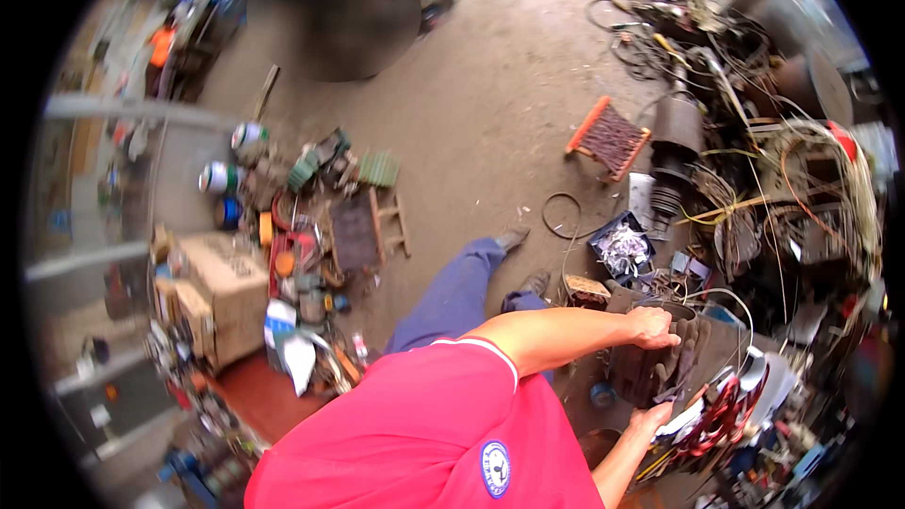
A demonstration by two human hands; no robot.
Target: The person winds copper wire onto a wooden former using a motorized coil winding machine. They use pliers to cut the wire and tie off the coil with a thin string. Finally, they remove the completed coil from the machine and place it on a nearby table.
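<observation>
In front of me, to the right, stands a dark, ribbed, round-mouthed metal housing, perhaps a motor casing. My left hand is at its upper rim, the fingers curled in and closed. Whatever they grip is hidden. Lower down, my right hand is closed at the housing's near side, beside a dark, finger-shaped piece that looks like cloth or a glove. Blur hides what lies between its fingers.
Beside the housing are a box of pale scraps, red straps and hand tools. Farther off stand a woven stool and a heap of cables and machine parts. Cardboard boxes and clutter lie left. A person in orange is far left.
</observation>
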